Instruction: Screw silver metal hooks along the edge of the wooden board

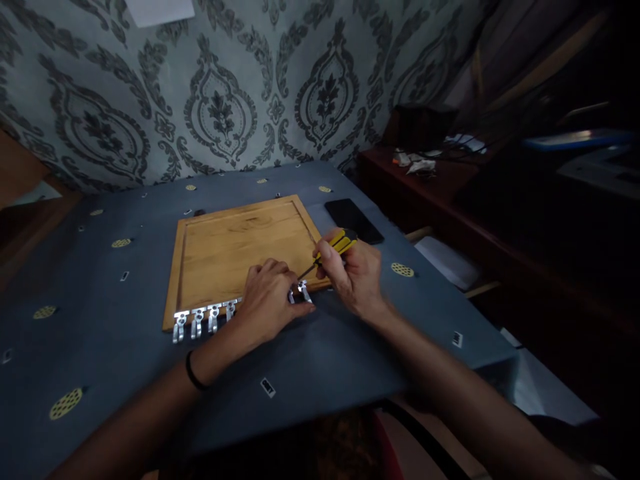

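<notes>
A wooden board (240, 247) lies on a blue patterned tablecloth, with a row of silver metal hooks (213, 319) along its near edge. My right hand (353, 270) is closed around the yellow and black handle of a screwdriver (340, 243). The screwdriver's shaft points down and left to the hook (303, 288) near the board's right corner. My left hand (270, 303) rests over the board's near edge, covering part of the hook row. Its thumb is stretched out below the right-hand hooks, and its fingertips are beside the screwdriver's tip; whether they pinch anything is hidden.
A black phone (354, 221) lies on the tablecloth (150, 387) right of the board. Patterned wallpaper rises behind. At the right stands a dark red surface (440, 190) with crumpled wrappers (421, 167) and cables. A partly open drawer (447, 261) sits below it.
</notes>
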### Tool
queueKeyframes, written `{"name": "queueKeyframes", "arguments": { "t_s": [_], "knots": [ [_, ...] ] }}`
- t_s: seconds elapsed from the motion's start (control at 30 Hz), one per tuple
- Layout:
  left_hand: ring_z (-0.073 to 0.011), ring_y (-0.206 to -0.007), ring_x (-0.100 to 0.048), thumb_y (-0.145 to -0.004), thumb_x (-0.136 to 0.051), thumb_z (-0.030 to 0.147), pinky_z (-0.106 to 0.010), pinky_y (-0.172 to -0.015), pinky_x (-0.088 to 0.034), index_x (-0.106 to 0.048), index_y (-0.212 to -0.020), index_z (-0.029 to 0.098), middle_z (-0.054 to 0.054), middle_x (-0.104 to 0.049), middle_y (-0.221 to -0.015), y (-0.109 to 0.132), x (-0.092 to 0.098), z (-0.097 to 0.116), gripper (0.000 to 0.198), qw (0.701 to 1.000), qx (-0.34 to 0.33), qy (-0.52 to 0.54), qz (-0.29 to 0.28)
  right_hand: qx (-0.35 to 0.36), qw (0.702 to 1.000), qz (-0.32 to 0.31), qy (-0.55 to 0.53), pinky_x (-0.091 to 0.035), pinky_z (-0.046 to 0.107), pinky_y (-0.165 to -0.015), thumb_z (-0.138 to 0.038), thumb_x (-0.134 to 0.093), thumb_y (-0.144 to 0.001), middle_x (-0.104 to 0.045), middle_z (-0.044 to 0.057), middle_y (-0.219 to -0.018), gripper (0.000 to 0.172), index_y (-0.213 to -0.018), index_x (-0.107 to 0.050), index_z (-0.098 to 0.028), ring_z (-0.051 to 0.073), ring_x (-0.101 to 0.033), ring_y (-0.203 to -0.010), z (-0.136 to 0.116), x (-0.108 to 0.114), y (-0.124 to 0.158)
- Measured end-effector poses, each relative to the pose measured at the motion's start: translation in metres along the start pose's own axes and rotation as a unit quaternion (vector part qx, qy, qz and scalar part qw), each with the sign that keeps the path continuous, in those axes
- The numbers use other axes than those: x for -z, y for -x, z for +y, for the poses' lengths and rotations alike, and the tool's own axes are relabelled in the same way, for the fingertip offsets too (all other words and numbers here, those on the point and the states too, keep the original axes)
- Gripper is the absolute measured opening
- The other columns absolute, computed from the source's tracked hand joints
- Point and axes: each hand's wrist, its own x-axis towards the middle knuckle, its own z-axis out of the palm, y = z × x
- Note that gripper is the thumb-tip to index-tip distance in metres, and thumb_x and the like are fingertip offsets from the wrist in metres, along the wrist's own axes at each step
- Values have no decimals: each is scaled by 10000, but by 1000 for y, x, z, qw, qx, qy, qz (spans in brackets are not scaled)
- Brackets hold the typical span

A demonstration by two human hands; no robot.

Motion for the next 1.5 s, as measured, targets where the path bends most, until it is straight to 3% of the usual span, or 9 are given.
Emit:
{"name": "queueKeyframes", "arguments": {
  "t_s": [0.23,1.17,1.33,1.5],
  "knots": [
    [-290,-1077,-601,-796,-854,491,-408,-869,-401,-740,-912,190,-62,-710,-1011,-1,2,3,342,1000,3,-2,-9,-45,999,9,-19,-386,258,-494,-484,-478,-1036,-597,14,-682,421,-748,-598,-202,118,-568,-543,7,-1,10],
    [-286,-1064,-605,-806,-842,499,-414,-874,-406,-739,-908,194,-56,-703,-998,0,-2,-1,338,1000,-22,-1,11,-21,999,-24,-2,-383,276,-551,-349,-542,-998,-540,-16,-597,340,-686,-519,-215,115,-498,-540,2,3,4],
    [-296,-1088,-605,-808,-838,502,-427,-891,-412,-734,-923,189,-65,-708,-1020,0,-1,0,350,1000,-13,-2,0,-106,987,-79,-86,-402,263,-527,-451,-584,-986,-564,-19,-625,333,-765,-603,-203,112,-536,-533,-5,3,-4],
    [-299,-1115,-602,-815,-835,491,-431,-906,-412,-739,-975,190,-67,-714,-1052,-1,0,0,353,1000,-10,0,-10,-201,944,-154,-209,-413,246,-456,-667,-669,-870,-581,-35,-595,480,-846,-657,-188,95,-517,-446,-10,3,-20]
  ]
}}
